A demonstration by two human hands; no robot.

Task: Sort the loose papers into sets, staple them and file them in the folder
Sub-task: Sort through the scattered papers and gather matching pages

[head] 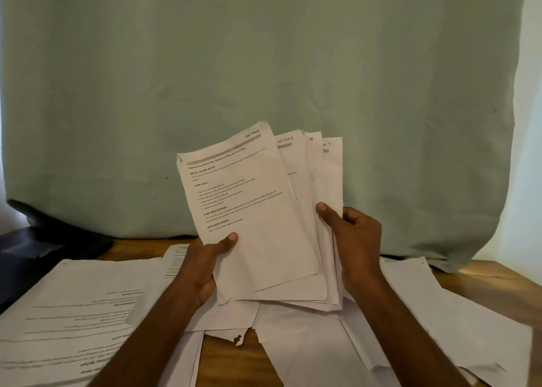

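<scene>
- A dark object (44,240) is seen at the far left edge, on the counter (498,272) and partly under the cloth; what it is cannot be told.
- Printed sheets (73,307) are spread flat over the left of the counter, with their text upside down to the camera.
- The left forearm is raised from the lower left, angled up and to the right.
- The left hand (205,266) is curled round the lower left edge of the fan (264,210); its thumb is pressed on the front sheet, and the fingers are hidden behind the paper.
- The fan of papers is held upright above the counter, between both hands, in front of a pale green cloth (264,63).
- The front sheet is tilted to the left and marked "SECTION 1"; behind it a sheet marked "SECTION 2" and two more corners are offset to the right.
- A torn sheet (231,332) lies on the counter below the fan.
- The right hand (352,240) is closed on the fan's right edge, thumb on the front and pointing left, fingers curled behind.
- The right forearm is raised from the lower right.
- Blank sheets (440,313) are spread over the right of the counter.
</scene>
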